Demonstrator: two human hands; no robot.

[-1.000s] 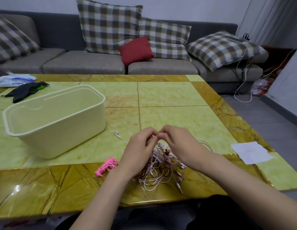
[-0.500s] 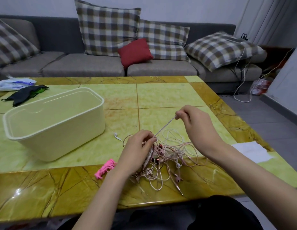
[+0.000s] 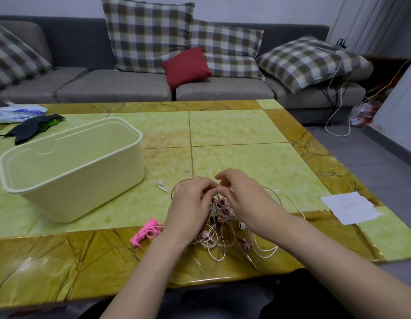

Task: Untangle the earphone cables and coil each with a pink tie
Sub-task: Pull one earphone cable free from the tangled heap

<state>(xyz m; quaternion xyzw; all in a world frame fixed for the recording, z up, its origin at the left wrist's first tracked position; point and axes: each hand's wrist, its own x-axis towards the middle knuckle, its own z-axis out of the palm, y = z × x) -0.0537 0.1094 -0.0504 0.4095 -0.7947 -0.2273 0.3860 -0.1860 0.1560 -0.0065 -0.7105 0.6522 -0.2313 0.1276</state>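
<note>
We count two grips at work, both over one tangle of earphone cables (image 3: pixel 219 240) that lies on the bench (image 3: pixel 234 134) near its front edge. The left grip (image 3: pixel 190 203) curls into the top of the knot, fingers bent round thin strands. The right grip (image 3: pixel 243 199) sits just beside it, fingers hooked over the same heap. Its fingertips are blurred, so we cannot tell whether it pinches a strand or only touches.

The cables are thin and glossy, some white, some pale pink, looped loosely below and to the right of the grips. We make out at least four earbuds. One white bud (image 3: pixel 162 186) lies apart, left of the left grip. How many sets are knotted together we cannot count, since the grips hide the middle.

One bunch of pink ties (image 3: pixel 145 231), soft and rubbery-looking, lies touching the left wrist's outer side. Their number is unclear.

Further left of the grips stands one cream plastic box (image 3: pixel 80 176), oblong with rounded corners. Well to the right of the right grip lies one white paper sheet (image 3: pixel 350 210). The bench top is shiny, in green and amber tiles.
</note>
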